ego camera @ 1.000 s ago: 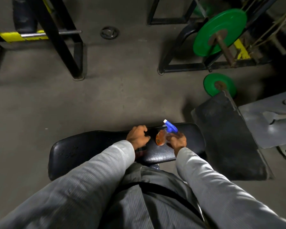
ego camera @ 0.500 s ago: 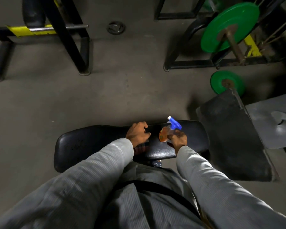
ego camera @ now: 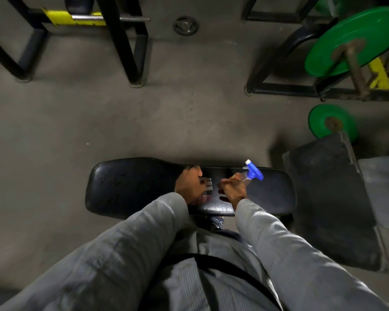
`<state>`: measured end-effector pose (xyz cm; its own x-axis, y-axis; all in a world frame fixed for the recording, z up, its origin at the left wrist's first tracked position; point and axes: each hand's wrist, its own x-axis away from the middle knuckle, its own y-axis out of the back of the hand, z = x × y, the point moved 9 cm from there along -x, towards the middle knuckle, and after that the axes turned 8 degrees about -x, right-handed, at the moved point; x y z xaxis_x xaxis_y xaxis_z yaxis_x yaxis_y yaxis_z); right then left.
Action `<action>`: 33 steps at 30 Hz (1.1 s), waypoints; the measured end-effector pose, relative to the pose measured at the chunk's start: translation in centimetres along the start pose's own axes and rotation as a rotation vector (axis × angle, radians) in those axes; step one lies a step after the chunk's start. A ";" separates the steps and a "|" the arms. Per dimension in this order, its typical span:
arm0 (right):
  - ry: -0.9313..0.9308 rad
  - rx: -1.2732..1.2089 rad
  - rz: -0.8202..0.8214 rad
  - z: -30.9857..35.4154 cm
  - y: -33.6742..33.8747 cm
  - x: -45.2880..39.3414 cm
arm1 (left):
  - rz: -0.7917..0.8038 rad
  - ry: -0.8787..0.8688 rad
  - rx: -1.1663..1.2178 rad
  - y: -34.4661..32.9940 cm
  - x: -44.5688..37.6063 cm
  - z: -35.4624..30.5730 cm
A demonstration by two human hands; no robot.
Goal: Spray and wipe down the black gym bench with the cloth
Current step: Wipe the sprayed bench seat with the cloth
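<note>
The black padded gym bench (ego camera: 130, 187) lies across the floor just in front of me. My left hand (ego camera: 189, 185) rests on the middle of the pad, pressing down a checked cloth (ego camera: 206, 189) that peeks out beside and below the fingers. My right hand (ego camera: 233, 189) grips a clear spray bottle (ego camera: 245, 176) with a blue trigger head (ego camera: 255, 172). The white nozzle points up and away from me, over the right half of the pad.
Black steel rack legs (ego camera: 124, 41) with a yellow-taped bar stand far left. A large green weight plate (ego camera: 350, 41) on a stand and a smaller green plate (ego camera: 332, 123) sit at far right. A dark mat (ego camera: 332, 198) lies right of the bench.
My right hand has tipped the spray bottle so the blue head points more to the right. The left hand stays on the cloth. My head has shifted, sliding the scene rightward.
</note>
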<state>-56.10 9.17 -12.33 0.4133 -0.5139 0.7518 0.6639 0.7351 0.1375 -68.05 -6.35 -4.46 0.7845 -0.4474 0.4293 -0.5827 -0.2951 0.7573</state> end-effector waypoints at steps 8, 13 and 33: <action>0.183 0.504 0.137 -1.2 -6.1 0.2 | -0.071 0.183 0.010 -2.7 2.5 7.4; 0.313 0.749 0.206 -4.9 -10.2 -2.8 | -0.121 0.254 -0.016 -6.2 2.6 12.6; 1.376 1.554 0.680 -20.6 -20.4 -9.6 | -0.701 0.605 0.013 -20.6 1.2 28.3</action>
<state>-60.75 -10.03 -35.64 0.8332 0.5186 0.1919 -0.3356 0.1983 0.9209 -61.06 -24.74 -33.49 0.9336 0.3528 0.0616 0.0676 -0.3426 0.9371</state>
